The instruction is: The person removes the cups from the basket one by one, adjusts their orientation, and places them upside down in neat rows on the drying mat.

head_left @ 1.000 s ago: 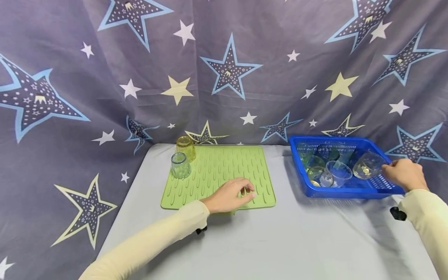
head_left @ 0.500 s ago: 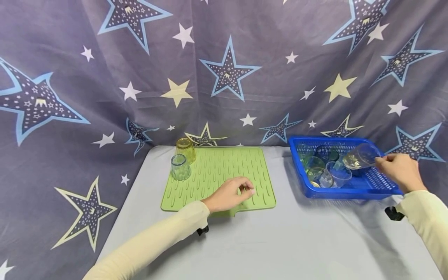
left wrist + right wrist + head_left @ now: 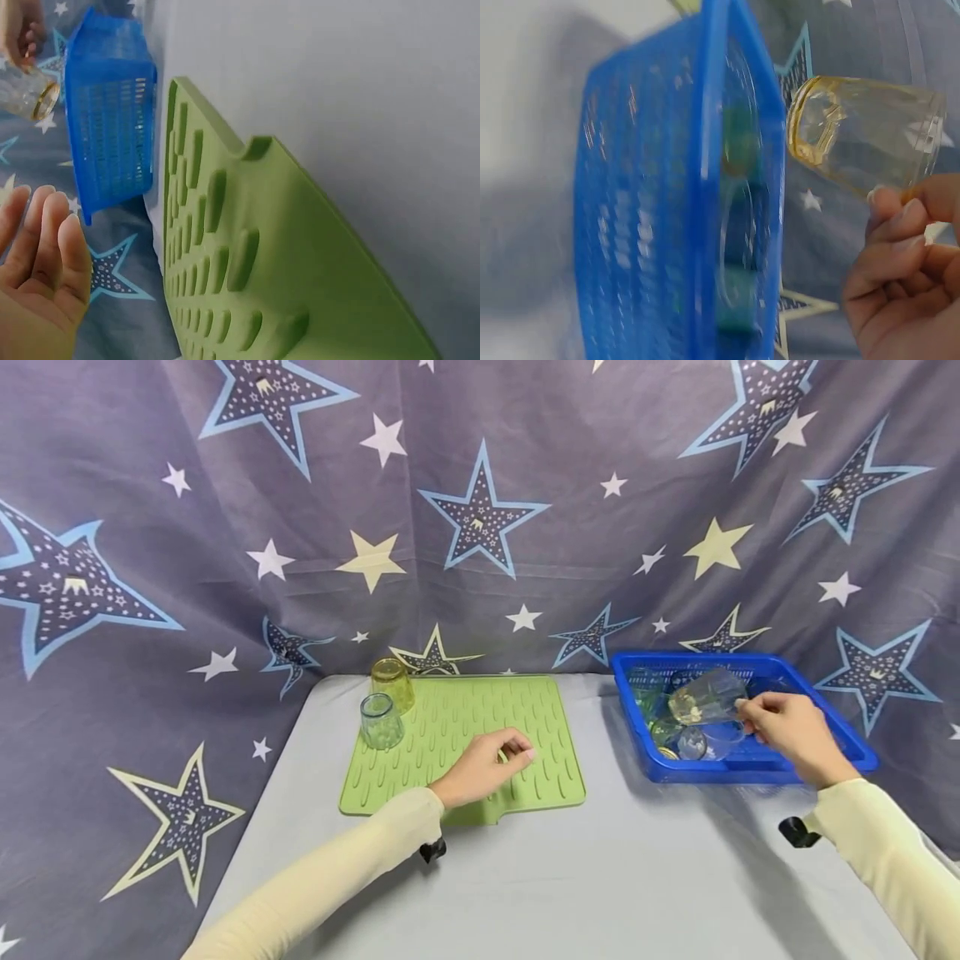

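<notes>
My right hand [image 3: 797, 733] pinches a clear drinking glass [image 3: 705, 697] by its rim, above the blue basket [image 3: 750, 771]. The right wrist view shows this glass [image 3: 866, 131] tipped on its side, fingertips at the rim and the thick, amber-tinted base pointing away. Over the front of the green drying mat [image 3: 480, 760] hovers my left hand [image 3: 483, 767], fingers loosely bent and nothing in them. Two glasses stand upside down at the mat's back left corner: a yellow one [image 3: 393, 685] and a pale blue-green one [image 3: 382, 722].
Several more glasses, clear and greenish, lie inside the basket, among them a clear one [image 3: 692, 743] near its front left. Basket and mat share a white-covered table [image 3: 562, 877]. A star-patterned curtain [image 3: 480, 602] hangs right behind them.
My right hand has lifted the clear glass from the basket's right side and carried it left, tipping it over. My left hand has stayed almost still above the mat.
</notes>
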Demonstrator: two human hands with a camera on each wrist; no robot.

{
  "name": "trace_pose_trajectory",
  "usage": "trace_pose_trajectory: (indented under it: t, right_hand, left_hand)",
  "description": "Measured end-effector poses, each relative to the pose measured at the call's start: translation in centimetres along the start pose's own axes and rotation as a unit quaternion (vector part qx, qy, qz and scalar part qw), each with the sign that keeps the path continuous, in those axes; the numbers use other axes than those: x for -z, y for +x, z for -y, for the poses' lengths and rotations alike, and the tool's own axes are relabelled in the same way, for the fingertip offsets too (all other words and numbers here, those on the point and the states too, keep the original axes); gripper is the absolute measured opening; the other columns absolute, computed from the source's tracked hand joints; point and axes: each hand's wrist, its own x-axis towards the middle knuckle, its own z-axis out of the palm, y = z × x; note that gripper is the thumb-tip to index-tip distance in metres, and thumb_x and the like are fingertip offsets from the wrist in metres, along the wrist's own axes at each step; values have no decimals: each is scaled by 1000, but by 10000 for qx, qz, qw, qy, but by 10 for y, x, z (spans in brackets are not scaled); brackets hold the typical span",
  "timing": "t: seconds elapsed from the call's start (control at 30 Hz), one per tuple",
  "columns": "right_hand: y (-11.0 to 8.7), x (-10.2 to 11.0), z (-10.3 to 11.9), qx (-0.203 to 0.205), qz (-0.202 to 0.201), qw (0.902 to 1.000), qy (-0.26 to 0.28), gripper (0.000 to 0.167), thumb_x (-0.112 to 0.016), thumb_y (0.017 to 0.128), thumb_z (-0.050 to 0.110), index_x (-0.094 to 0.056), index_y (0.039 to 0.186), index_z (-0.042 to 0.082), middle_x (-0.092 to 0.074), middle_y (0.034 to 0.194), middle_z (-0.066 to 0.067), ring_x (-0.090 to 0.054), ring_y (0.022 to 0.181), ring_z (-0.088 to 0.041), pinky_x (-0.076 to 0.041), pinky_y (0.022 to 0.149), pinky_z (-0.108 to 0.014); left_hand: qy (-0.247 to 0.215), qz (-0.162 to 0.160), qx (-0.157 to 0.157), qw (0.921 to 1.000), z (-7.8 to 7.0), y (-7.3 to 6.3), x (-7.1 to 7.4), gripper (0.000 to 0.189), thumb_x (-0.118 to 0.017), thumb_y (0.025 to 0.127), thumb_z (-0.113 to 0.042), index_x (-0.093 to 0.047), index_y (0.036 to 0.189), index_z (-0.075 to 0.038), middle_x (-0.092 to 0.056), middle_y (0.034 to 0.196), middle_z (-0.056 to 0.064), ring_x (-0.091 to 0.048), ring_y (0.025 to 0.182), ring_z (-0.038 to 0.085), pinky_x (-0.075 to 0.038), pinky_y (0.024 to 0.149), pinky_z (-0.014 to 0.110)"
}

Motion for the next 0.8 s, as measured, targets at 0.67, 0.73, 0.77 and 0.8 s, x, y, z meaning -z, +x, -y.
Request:
trace_pose_trajectory:
  t: [0.67,0.73,0.77,0.8]
  right_hand:
    - [-32,-97,56,279,1372,9615,2366,38,-64,104,31,-64,88,-3,-63,76,-11,-51,59,-16,-45,52,-31]
    - [-35,-104,62,236,1438,9590,2432,39,-64,104,32,-63,88,-4,-62,76,-13,-51,59,-16,-44,52,-30]
    - [-36,-106,64,243,1457,9580,2458,39,-65,104,31,-63,89,-5,-62,77,-14,-51,59,-16,-44,52,-30]
    - [-37,-109,66,231,1470,9572,2483,40,-65,103,31,-64,89,-5,-62,77,-16,-50,59,-16,-44,52,-29]
  left_hand:
    - [-2608,704,1115,9564,-13,8,-7,44,-59,105,-42,-65,131,-8,-69,116,12,-67,101,36,-56,91,56]
    - [-2891,893,1137,9463,-14,8,-9,46,-58,106,-41,-63,134,-5,-68,120,16,-68,103,38,-57,90,54]
    - [-3006,997,1102,9421,-14,8,-10,47,-57,106,-40,-61,136,-3,-67,123,19,-67,104,40,-56,91,53]
    - [-3098,1087,1063,9386,-15,8,-11,48,-56,106,-39,-60,137,-2,-66,125,21,-67,106,42,-56,91,53]
